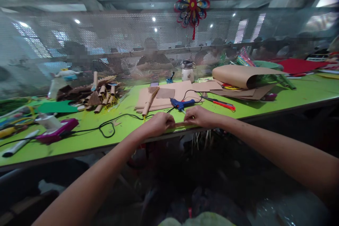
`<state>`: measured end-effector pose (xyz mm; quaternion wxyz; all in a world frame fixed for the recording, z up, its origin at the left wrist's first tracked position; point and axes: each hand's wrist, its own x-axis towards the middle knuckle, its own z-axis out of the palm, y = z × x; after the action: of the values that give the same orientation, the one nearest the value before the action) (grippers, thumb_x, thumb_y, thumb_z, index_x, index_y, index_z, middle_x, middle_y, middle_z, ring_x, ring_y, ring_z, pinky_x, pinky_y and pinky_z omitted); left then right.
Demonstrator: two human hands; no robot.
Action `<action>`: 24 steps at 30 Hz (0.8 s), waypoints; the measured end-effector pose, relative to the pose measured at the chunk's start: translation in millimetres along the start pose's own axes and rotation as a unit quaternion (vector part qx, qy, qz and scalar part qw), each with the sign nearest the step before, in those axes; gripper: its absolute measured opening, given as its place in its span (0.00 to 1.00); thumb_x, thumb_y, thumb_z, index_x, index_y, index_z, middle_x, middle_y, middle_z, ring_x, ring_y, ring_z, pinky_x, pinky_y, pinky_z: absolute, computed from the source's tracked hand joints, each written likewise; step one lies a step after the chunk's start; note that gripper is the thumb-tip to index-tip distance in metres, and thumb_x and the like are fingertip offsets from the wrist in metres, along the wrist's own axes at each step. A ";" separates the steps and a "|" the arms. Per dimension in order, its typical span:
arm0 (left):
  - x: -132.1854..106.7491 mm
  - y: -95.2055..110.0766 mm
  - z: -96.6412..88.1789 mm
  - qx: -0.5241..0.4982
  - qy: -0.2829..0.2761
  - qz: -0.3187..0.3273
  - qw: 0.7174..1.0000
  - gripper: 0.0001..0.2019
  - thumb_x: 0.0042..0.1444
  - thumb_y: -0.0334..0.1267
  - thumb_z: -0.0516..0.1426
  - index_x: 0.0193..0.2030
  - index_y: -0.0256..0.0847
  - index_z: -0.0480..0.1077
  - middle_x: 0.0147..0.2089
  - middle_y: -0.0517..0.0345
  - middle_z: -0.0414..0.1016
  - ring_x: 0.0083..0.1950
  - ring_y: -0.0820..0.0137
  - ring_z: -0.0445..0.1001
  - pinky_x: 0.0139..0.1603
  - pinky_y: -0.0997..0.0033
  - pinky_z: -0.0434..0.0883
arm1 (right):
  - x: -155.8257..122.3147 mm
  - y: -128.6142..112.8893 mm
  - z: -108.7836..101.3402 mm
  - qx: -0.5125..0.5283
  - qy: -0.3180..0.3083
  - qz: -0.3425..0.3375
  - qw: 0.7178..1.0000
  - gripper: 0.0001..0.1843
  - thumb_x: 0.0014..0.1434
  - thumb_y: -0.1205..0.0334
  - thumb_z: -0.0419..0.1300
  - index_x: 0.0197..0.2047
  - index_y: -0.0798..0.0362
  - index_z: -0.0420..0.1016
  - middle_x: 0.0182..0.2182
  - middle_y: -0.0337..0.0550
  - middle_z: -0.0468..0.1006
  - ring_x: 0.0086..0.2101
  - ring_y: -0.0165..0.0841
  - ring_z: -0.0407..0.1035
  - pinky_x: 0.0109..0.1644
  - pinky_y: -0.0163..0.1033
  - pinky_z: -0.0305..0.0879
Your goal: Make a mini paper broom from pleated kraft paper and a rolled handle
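At the front edge of the green table (127,132), my left hand (159,123) and my right hand (199,117) both have their fingers closed on a narrow strip of brown paper (180,124), one at each end. Much of the strip is hidden by the fingers. Just behind my right hand lies a blue glue gun (184,103) with a black cord. A rolled brown paper piece with a pleated fan top (149,103) rests on a stack of brown paper sheets (174,90). To the right lies a red and black utility knife (224,105).
On the left are a pile of brown paper rolls and fans (102,93), a purple power strip (59,131) and a white marker (19,144). A bottle (188,71) stands behind. A large curled brown sheet (238,74) lies right. Behind a perforated screen (124,35) sit other people.
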<state>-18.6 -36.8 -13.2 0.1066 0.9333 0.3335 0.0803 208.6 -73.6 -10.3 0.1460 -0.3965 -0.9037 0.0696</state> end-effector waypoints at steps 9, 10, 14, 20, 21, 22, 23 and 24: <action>4.3 10.7 1.9 -0.059 -0.017 0.006 0.998 0.14 0.56 0.40 0.52 0.35 0.36 0.77 0.31 0.56 0.77 0.32 0.70 0.71 0.29 0.76 0.62 | 9.1 9.4 3.2 0.064 -0.043 -0.052 0.996 0.11 0.56 0.67 0.59 0.39 0.58 0.81 0.29 0.43 0.79 0.28 0.29 0.69 0.32 0.31 0.60; 4.6 13.0 2.7 -0.059 -0.011 0.005 0.998 0.14 0.56 0.40 0.52 0.35 0.36 0.77 0.31 0.56 0.77 0.32 0.70 0.71 0.30 0.76 0.63 | 10.7 10.1 4.8 0.064 -0.042 -0.059 0.995 0.10 0.56 0.67 0.59 0.39 0.58 0.81 0.29 0.43 0.79 0.28 0.29 0.68 0.32 0.32 0.60; 4.3 17.5 7.3 -0.049 0.009 0.010 0.999 0.12 0.56 0.39 0.53 0.35 0.36 0.76 0.32 0.55 0.76 0.33 0.70 0.71 0.32 0.75 0.63 | 15.0 7.8 10.3 0.060 -0.027 -0.074 0.995 0.08 0.56 0.68 0.60 0.37 0.59 0.81 0.29 0.43 0.77 0.29 0.29 0.68 0.34 0.32 0.60; 0.9 18.8 14.6 0.001 0.043 0.036 0.998 0.09 0.57 0.34 0.53 0.34 0.37 0.74 0.33 0.55 0.74 0.35 0.70 0.71 0.36 0.74 0.63 | 10.4 -1.1 15.1 0.034 -0.003 -0.080 0.996 0.07 0.57 0.72 0.59 0.35 0.58 0.80 0.31 0.45 0.76 0.32 0.30 0.68 0.37 0.33 0.60; 0.1 19.4 15.4 0.011 0.046 0.041 0.998 0.09 0.58 0.33 0.53 0.34 0.37 0.74 0.34 0.55 0.73 0.36 0.70 0.71 0.37 0.73 0.63 | 9.2 -1.9 15.8 0.026 0.000 -0.081 0.996 0.07 0.58 0.73 0.59 0.35 0.59 0.80 0.32 0.46 0.76 0.33 0.31 0.68 0.37 0.34 0.60; -0.7 20.2 16.0 0.021 0.049 0.045 0.998 0.09 0.58 0.33 0.52 0.34 0.37 0.73 0.35 0.55 0.73 0.37 0.70 0.71 0.37 0.73 0.64 | 8.0 -2.4 16.4 0.018 0.002 -0.081 0.997 0.08 0.58 0.74 0.58 0.35 0.59 0.79 0.32 0.46 0.75 0.34 0.31 0.68 0.38 0.34 0.60; -1.7 21.1 16.3 0.031 0.052 0.048 0.997 0.09 0.58 0.33 0.52 0.33 0.37 0.73 0.35 0.55 0.72 0.37 0.70 0.71 0.38 0.73 0.64 | 7.0 -2.7 17.0 0.009 0.005 -0.081 0.997 0.08 0.58 0.74 0.58 0.35 0.59 0.79 0.32 0.47 0.75 0.34 0.31 0.67 0.38 0.34 0.60; -2.8 21.9 16.4 0.041 0.053 0.051 0.996 0.09 0.59 0.33 0.51 0.34 0.37 0.73 0.35 0.54 0.72 0.37 0.69 0.70 0.37 0.73 0.64 | 6.1 -2.8 17.7 0.001 0.007 -0.080 0.997 0.08 0.58 0.74 0.58 0.35 0.59 0.79 0.32 0.47 0.75 0.34 0.32 0.67 0.39 0.35 0.60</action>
<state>-3.8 -57.5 -23.7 0.0463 0.9471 0.2933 0.1217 197.1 -71.2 -25.1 0.1574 -0.3228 -0.9316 0.0554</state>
